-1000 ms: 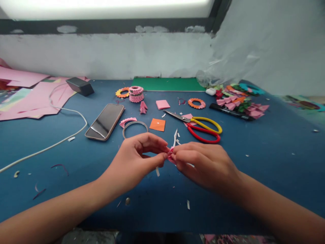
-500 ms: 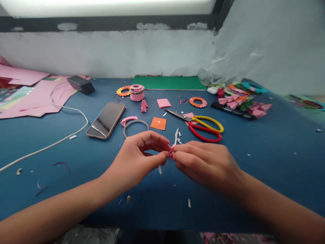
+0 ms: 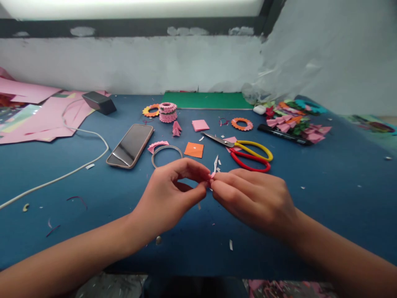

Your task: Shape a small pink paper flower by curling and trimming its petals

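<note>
Head view: scissors (image 3: 228,144) and phone (image 3: 130,145) lie beyond left hand (image 3: 173,192) and right hand (image 3: 254,196), both pinching pink paper (image 3: 212,176); blue table (image 3: 120,192), pale wall (image 3: 139,64).

Can see only a sliver of the pink piece (image 3: 212,176) between the fingers (image 3: 228,193); cannot tell its shape. Cannot see the near side of the grey ring (image 3: 168,147) behind the left hand (image 3: 169,193), nor read lettering on the black marker (image 3: 284,135). Can follow the white cable (image 3: 58,179) only to the left edge.

Head-worn view, forward and down over the blue tabletop (image 3: 198,248)
</note>
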The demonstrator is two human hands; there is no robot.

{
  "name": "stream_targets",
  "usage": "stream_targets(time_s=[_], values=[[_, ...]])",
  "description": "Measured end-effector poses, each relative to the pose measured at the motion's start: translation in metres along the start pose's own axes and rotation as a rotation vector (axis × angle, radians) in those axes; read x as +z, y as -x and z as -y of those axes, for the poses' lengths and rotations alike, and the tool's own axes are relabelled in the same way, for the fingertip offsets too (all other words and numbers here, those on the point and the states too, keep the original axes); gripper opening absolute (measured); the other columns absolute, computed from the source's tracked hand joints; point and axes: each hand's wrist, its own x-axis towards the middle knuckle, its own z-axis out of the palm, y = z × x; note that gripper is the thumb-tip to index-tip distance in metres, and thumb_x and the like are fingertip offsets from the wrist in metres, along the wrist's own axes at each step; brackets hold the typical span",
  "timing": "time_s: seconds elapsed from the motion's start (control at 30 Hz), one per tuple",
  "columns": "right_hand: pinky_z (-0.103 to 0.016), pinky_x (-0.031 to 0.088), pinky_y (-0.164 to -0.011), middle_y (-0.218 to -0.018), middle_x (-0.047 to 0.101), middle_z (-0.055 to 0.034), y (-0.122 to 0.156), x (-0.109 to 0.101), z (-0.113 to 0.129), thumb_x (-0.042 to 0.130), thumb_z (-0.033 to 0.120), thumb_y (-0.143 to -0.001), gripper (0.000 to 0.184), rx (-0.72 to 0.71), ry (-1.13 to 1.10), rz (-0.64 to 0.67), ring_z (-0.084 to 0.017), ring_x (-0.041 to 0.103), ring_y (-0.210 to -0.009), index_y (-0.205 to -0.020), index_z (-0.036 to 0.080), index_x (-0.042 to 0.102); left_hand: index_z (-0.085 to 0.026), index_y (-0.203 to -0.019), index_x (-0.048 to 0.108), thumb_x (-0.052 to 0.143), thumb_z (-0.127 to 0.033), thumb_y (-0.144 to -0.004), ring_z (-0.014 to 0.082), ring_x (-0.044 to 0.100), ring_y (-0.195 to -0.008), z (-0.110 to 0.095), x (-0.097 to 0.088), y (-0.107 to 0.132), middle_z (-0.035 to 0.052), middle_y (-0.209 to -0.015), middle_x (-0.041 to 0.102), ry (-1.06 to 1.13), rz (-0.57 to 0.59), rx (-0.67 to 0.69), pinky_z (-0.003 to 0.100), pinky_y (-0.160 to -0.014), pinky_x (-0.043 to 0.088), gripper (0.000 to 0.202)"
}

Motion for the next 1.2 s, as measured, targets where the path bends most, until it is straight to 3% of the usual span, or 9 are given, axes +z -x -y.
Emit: stream_targets(time_s=[0.23, 0.5, 0.67, 0.77, 0.87, 1.2], values=[[-0.027, 0.046, -0.053, -0.078, 0.07, -0.0026, 0.001, -0.001, 0.0, 0.055, 0.012, -0.087, 0.006, 0.004, -0.003, -0.003, -0.015, 0.063, -0.064, -0.092, 0.015, 0.052, -0.019, -0.08, 0.065, 0.07, -0.018, -0.071, 0.0121, 0.065, -0.073, 0.002, -0.002, -0.001, -0.0016, -0.076, 0.068, 0.055, 0.009, -0.014, 0.017, -0.058, 0.051, 0.01], [-0.024, 0.048, -0.061, -0.084, 0.067, -0.0027, 0.007, 0.006, -0.005, 0.059, 0.013, -0.085, 0.019, 0.048, -0.045, -0.013, -0.014, 0.062, -0.072, -0.101, 0.016, 0.05, -0.015, -0.078, 0.064, 0.07, -0.011, -0.069, 0.0088, 0.063, -0.058, 0.002, -0.002, -0.006, -0.0027, -0.071, 0.068, 0.252, 0.037, -0.118, 0.019, -0.056, 0.053, 0.012], [-0.025, 0.05, -0.076, -0.091, 0.065, -0.0038, 0.006, 0.009, -0.007, 0.059, 0.015, -0.083, 0.019, 0.306, -0.257, -0.107, -0.014, 0.062, -0.082, -0.101, 0.018, 0.053, -0.015, -0.079, 0.064, 0.074, -0.016, -0.07, 0.0093, 0.064, -0.062, 0.004, -0.003, -0.008, -0.0016, -0.074, 0.068, 0.335, 0.038, -0.15, 0.018, -0.056, 0.053, 0.014], [-0.023, 0.05, -0.073, -0.091, 0.066, -0.0046, 0.003, 0.008, -0.008, 0.057, 0.015, -0.084, 0.015, 0.415, -0.404, -0.063, -0.012, 0.062, -0.077, -0.1, 0.015, 0.057, -0.015, -0.08, 0.064, 0.074, -0.016, -0.07, 0.01, 0.065, -0.068, 0.005, -0.004, -0.008, -0.0012, -0.076, 0.069, 0.399, 0.04, -0.194, 0.016, -0.056, 0.053, 0.014], [-0.02, 0.049, -0.067, -0.087, 0.067, -0.0037, 0.002, 0.008, -0.009, 0.057, 0.015, -0.085, 0.01, 0.461, -0.518, -0.008, -0.01, 0.062, -0.074, -0.094, 0.014, 0.061, -0.016, -0.08, 0.065, 0.074, -0.014, -0.071, 0.0087, 0.064, -0.068, 0.005, -0.005, -0.008, -0.002, -0.076, 0.069, 0.44, 0.058, -0.224, 0.015, -0.056, 0.054, 0.013], [-0.018, 0.048, -0.071, -0.083, 0.067, -0.0007, 0.003, 0.008, -0.009, 0.059, 0.015, -0.086, 0.007, 0.518, -0.683, 0.04, -0.009, 0.062, -0.077, -0.09, 0.015, 0.064, -0.014, -0.08, 0.063, 0.077, -0.022, -0.067, 0.0124, 0.066, -0.069, 0.004, -0.004, -0.01, -0.001, -0.074, 0.068, 0.337, 0.091, -0.206, 0.017, -0.053, 0.054, 0.021]])
